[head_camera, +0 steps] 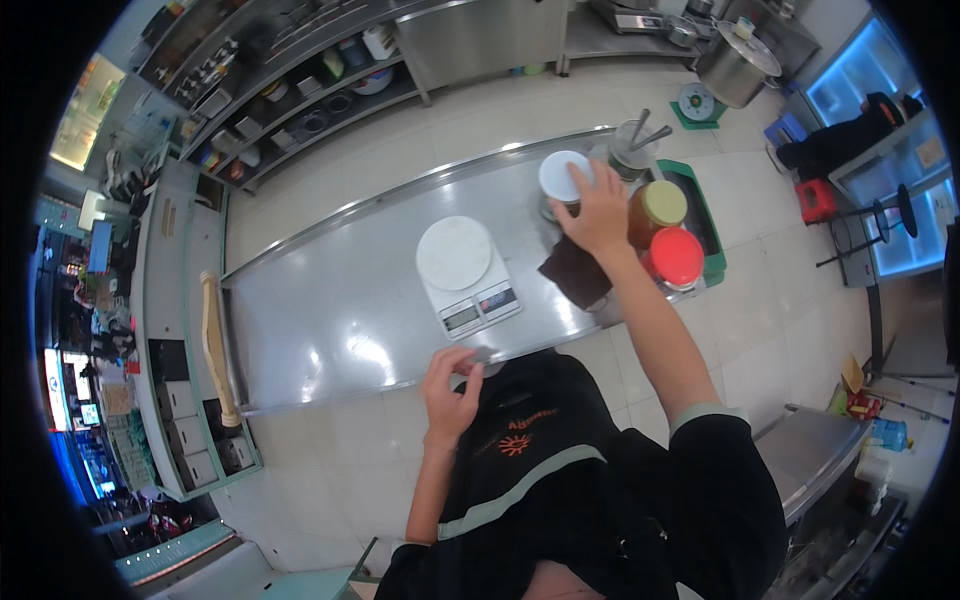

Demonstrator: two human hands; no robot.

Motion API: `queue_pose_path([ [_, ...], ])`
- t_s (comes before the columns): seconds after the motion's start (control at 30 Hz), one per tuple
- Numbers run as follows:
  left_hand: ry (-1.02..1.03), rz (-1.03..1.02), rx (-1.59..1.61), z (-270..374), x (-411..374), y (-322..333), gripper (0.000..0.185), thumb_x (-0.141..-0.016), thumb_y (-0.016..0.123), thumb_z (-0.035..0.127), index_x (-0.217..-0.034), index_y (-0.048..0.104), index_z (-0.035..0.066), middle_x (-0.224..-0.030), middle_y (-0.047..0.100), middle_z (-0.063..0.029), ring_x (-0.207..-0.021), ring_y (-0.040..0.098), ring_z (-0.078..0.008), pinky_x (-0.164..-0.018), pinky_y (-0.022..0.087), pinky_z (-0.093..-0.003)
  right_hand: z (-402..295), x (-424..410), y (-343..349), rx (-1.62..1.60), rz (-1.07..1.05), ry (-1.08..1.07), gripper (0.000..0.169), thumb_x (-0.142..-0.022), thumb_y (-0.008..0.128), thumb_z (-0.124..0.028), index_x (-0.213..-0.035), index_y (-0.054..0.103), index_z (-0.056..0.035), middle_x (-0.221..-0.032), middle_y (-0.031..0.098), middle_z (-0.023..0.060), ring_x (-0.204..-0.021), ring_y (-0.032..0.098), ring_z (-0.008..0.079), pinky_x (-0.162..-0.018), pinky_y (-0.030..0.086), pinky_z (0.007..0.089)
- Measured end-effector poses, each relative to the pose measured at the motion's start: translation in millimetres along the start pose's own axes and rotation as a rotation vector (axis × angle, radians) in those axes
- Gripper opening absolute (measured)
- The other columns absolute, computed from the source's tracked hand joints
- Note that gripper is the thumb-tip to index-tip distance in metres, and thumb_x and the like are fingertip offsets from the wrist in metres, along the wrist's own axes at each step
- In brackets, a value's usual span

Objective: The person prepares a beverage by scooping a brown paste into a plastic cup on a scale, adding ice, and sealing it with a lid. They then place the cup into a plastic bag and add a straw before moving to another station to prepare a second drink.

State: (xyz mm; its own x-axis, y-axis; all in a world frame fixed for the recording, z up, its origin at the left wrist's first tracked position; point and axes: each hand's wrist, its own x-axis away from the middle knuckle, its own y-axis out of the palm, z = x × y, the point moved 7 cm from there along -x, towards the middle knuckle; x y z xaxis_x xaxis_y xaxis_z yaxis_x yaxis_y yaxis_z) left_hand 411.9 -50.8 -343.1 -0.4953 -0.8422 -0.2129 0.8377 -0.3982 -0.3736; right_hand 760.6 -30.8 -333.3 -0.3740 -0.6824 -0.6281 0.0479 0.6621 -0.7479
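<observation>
My right hand (600,210) reaches over a jar with a white lid (564,171). Its thumb lies at the near side of the lid and its fingers go over the top and the far side. A dark brown cloth (574,274) lies under my right wrist. My left hand (451,390) hovers by the near edge of the steel table (322,300), fingers curved and apart, with nothing plainly in it. Between the hands stands a white digital kitchen scale (454,255) with a round platform; its display is too small to read.
Right of my hand are a jar with a yellow-green lid (664,202), a jar with a red lid (676,256), a container with spoons (632,146) and a green-rimmed tray (703,202). A wooden bar (217,349) lines the left end. A person (840,135) is at far right.
</observation>
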Motion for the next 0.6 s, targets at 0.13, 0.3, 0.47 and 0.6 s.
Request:
queue_pose_path([
  [0.13, 0.044, -0.140, 0.005, -8.6, 0.5, -13.8, 0.026, -0.084, 0.070, 0.001, -0.110, 0.065, 0.003, -0.106, 0.065, -0.0121, -0.084, 0.065, -0.0220, -0.075, 0.052, -0.0314, -19.8, -2.5, -13.6, 0.100, -0.005, 0.008, 0.062, -0.076, 0.076, -0.041, -0.129, 0.062, -0.0110, -0.135, 0.051, 0.0180, -0.126, 0.045, 0.0405, -0.102, 0.037, 0.0522],
  [0.3, 0.134, -0.274, -0.042, -12.2, 11.9, -54.1, 0.027, -0.085, 0.070, 0.002, -0.112, 0.065, 0.003, -0.106, 0.065, -0.0125, -0.086, 0.064, -0.0240, -0.076, 0.052, -0.0324, -76.6, 23.8, -27.9, 0.034, -0.001, 0.022, 0.061, -0.079, 0.074, -0.034, -0.132, 0.058, -0.0072, -0.142, 0.048, 0.0210, -0.130, 0.044, 0.0422, -0.106, 0.036, 0.0516],
  [0.47, 0.088, -0.243, -0.067, -56.4, 46.1, -126.4, 0.027, -0.085, 0.069, 0.002, -0.112, 0.065, 0.003, -0.106, 0.065, -0.0127, -0.086, 0.065, -0.0235, -0.077, 0.052, -0.0324, -49.1, 127.9, 36.9, 0.125, -0.456, 0.426, 0.080, -0.087, 0.066, -0.046, -0.153, 0.037, -0.0121, -0.161, 0.024, 0.0212, -0.146, 0.024, 0.0445, -0.116, 0.022, 0.0584],
  [0.6, -0.015, -0.197, -0.074, -113.4, 71.8, -175.1, 0.027, -0.085, 0.068, 0.001, -0.112, 0.065, 0.002, -0.105, 0.065, -0.0125, -0.086, 0.065, -0.0217, -0.077, 0.053, -0.0318, -32.2, 164.8, 62.2, 0.235, -0.603, 0.594, 0.081, -0.094, 0.053, -0.053, -0.159, 0.023, -0.0159, -0.167, 0.009, 0.0174, -0.152, 0.008, 0.0450, -0.119, 0.012, 0.0620],
])
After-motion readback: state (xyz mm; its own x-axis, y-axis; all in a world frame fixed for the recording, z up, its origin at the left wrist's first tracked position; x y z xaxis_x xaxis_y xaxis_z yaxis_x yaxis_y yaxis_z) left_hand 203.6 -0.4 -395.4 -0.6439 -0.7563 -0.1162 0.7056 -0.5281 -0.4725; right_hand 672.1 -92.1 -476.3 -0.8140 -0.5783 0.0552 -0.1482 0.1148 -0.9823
